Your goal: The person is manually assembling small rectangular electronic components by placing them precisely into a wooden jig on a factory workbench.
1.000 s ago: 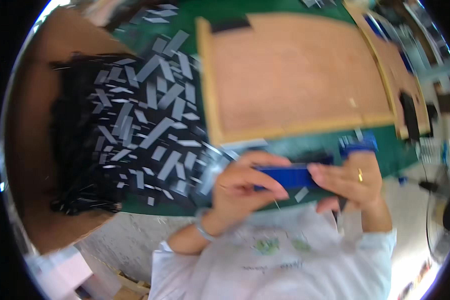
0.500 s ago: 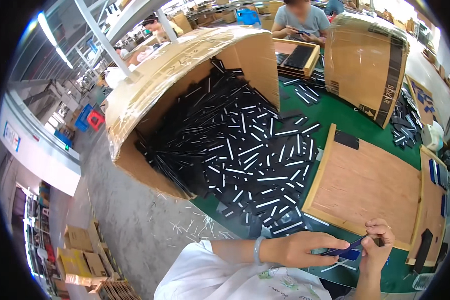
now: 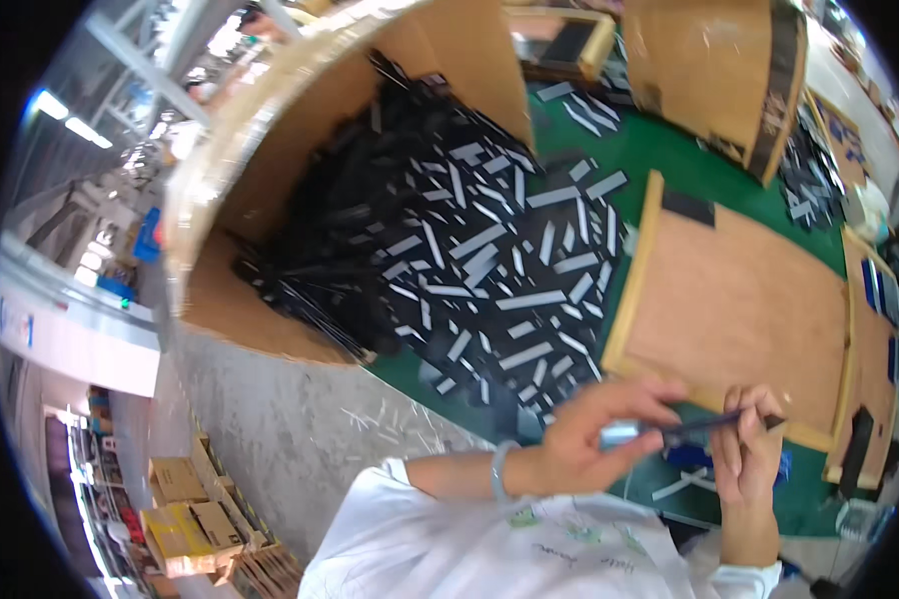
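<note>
A thin dark strip [image 3: 704,425], blurred by motion, spans the gap between my two hands above the green table's near edge. My left hand [image 3: 594,434], with a pale bangle at its wrist, has its thumb and fingers round the strip's left end, where a light, shiny patch shows. The right end is pinched in the fingers of my right hand [image 3: 749,449], and a short dark tip sticks out beyond them. Below the hands lie blue pieces [image 3: 691,457] and white slivers [image 3: 681,486], partly hidden.
A large cardboard box [image 3: 260,180] on its side spills a heap of black strips with white bands [image 3: 489,270]. Right of it lies a wood-framed board [image 3: 739,309] with one black piece on it. Another carton [image 3: 709,80] stands behind. Stacked cartons [image 3: 185,529] sit at lower left.
The whole view has shifted and blurred. The strip, tilted up to the right before, now lies nearer level, and my left hand's fingers have spread wider around its end.
</note>
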Available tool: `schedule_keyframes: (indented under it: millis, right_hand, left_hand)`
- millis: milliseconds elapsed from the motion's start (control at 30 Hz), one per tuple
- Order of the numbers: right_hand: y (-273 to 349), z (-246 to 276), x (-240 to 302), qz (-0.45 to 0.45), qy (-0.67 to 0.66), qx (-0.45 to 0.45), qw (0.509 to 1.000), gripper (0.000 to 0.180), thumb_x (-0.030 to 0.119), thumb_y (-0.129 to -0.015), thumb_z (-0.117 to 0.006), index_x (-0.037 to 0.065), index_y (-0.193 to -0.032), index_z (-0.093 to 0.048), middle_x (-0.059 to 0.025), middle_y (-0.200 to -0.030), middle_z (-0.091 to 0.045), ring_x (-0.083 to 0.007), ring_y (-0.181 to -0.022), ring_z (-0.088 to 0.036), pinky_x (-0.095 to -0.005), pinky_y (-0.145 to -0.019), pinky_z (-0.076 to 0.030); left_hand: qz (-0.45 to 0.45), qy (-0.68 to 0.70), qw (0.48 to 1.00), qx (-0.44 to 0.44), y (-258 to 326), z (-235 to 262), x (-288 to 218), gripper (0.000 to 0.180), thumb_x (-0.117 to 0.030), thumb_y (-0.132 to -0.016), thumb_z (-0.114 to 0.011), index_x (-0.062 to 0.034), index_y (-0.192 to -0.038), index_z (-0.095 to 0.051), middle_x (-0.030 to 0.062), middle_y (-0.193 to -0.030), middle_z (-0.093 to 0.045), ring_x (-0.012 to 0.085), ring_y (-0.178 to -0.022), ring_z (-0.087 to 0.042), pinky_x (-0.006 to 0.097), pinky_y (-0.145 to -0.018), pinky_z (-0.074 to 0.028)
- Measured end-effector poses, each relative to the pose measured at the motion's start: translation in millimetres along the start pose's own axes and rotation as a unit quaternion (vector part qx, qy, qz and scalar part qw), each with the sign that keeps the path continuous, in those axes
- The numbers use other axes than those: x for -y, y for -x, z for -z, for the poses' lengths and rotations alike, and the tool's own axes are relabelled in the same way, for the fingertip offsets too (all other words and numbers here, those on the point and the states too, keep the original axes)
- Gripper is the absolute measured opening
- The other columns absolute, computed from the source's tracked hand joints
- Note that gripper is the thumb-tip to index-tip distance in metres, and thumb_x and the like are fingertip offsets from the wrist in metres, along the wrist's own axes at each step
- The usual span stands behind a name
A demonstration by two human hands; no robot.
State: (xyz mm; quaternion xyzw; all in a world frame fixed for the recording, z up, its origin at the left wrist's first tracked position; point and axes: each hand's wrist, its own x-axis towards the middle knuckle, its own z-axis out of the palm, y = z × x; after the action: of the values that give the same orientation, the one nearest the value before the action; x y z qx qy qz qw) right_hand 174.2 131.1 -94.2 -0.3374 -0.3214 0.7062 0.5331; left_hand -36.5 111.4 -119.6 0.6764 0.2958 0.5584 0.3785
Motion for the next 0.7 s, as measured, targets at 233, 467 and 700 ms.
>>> schedule_keyframes:
  millis: [233, 467, 700]
  right_hand:
    - [-7, 7, -9, 0.108, 0.112, -0.004, 0.988, 0.016, 0.009, -0.085, -0.064, -0.002, -0.093, -0.055, -0.0177, -0.095, -0.057, -0.0044, -0.037, -0.037, -0.0154, -0.035, -0.030]
    - [-18, 20, -5, 0.076, 0.128, 0.116, 0.982, 0.024, 0.012, -0.083, -0.067, -0.005, -0.096, -0.055, -0.0215, -0.096, -0.059, -0.0035, -0.040, -0.042, -0.0135, -0.037, -0.035]
    - [-38, -1, -3, 0.164, 0.254, 0.324, 0.896, 0.031, 0.002, -0.071, -0.075, -0.006, -0.100, -0.065, -0.0226, -0.098, -0.065, -0.0282, -0.085, -0.066, -0.0303, -0.070, -0.053]
  left_hand:
    - [0.141, 0.098, 0.964, -0.204, -6, -10, 21, 0.029, 0.012, -0.075, -0.066, 0.0007, -0.100, -0.056, 0.0072, -0.100, -0.053, 0.0108, -0.080, -0.055, 0.022, -0.074, -0.046]
    - [0.269, 0.149, 0.951, -0.020, -5, 6, 29, 0.015, 0.005, -0.075, -0.069, 0.0017, -0.090, -0.071, 0.0081, -0.087, -0.063, 0.0106, -0.077, -0.056, 0.020, -0.064, -0.044]
    - [0.371, 0.451, 0.810, 0.061, -2, 15, 33, 0.014, -0.001, -0.079, -0.069, 0.0006, -0.093, -0.070, 0.0031, -0.082, -0.061, 0.0086, -0.074, -0.054, 0.020, -0.066, -0.042]
